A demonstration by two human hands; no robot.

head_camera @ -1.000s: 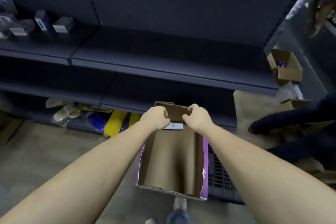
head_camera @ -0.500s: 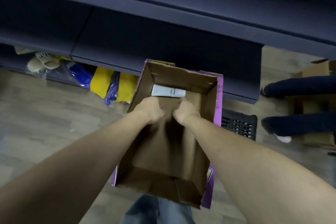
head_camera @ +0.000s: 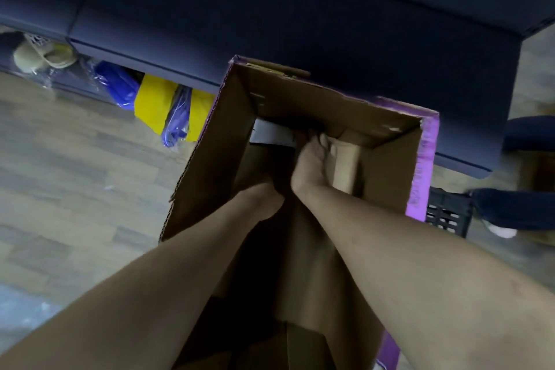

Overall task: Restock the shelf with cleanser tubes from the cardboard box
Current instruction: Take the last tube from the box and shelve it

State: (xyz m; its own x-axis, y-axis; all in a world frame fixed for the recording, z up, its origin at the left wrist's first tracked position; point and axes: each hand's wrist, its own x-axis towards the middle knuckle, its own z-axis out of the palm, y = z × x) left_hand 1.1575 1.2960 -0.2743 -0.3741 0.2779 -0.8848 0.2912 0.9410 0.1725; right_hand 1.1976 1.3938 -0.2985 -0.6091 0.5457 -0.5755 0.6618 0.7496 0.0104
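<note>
Both my arms reach into the cardboard box (head_camera: 231,141); right hand (head_camera: 310,164) fingers stretch toward the white tube (head_camera: 271,136) at far end; left hand (head_camera: 264,198) grip unclear.

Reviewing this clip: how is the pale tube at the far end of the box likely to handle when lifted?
The cleanser tube looks small and probably light. It lies flat against the cardboard box end wall, so it seems unlikely to roll. Its smooth surface may be slippery.
</note>
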